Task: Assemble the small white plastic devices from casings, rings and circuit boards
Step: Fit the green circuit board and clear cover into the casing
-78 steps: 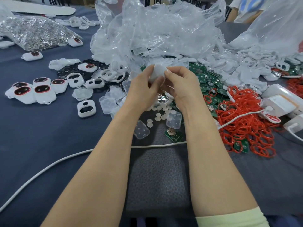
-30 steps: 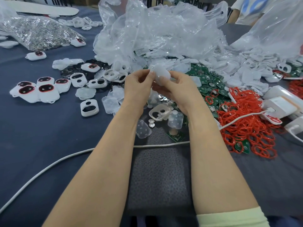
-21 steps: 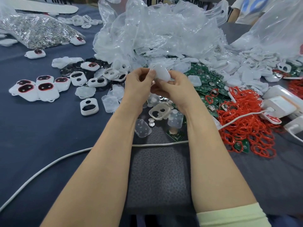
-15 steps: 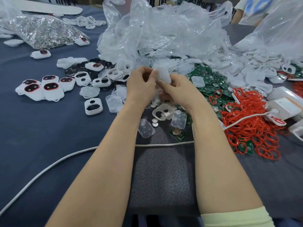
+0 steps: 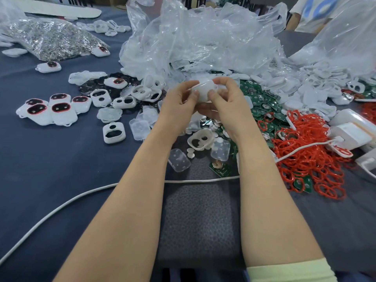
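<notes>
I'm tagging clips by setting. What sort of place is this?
Probably an electronics hand-assembly workshop: bulk heaps of green circuit boards and red rings on a blue table, finished white devices grouped at the left, and a white casing gripped by the left hand and right hand.

Near left: bare blue cloth (image 5: 50, 169), open, crossed by a white cable (image 5: 61, 206).
Near centre: grey mat (image 5: 199, 220), free between the forearms.
Centre: left hand (image 5: 179, 102) and right hand (image 5: 227, 104) gripping a white casing (image 5: 203, 91).
Right: red rings (image 5: 309, 155) and white boxes (image 5: 350, 135) cover the surface.
Far: heaped plastic bags (image 5: 203, 37) close the back.
</notes>
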`<action>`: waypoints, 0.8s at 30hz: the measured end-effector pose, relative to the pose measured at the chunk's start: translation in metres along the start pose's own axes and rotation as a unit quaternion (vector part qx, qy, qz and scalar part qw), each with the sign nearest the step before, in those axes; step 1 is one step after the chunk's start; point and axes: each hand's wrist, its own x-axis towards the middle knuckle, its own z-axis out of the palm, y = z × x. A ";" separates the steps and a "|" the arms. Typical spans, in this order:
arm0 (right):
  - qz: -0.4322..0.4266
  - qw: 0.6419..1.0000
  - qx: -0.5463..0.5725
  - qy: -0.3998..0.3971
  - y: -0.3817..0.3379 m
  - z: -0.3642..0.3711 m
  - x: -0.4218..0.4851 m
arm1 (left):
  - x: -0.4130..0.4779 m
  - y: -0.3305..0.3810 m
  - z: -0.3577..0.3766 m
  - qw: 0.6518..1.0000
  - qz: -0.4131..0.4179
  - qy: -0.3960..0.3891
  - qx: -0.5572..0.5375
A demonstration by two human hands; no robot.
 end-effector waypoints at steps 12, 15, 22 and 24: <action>-0.021 0.997 -0.037 0.064 0.009 0.014 0.001 | 0.001 -0.004 0.008 0.990 0.034 0.070 0.115; -0.008 0.998 0.018 0.066 0.008 0.018 -0.001 | 0.002 -0.005 0.009 0.988 0.045 0.081 0.124; -0.004 0.988 0.156 0.005 0.002 0.008 -0.003 | -0.001 0.000 0.001 0.968 -0.086 0.023 -0.236; -0.015 0.987 0.160 -0.018 0.001 0.005 -0.003 | 0.001 0.000 -0.002 0.969 -0.108 0.036 -0.221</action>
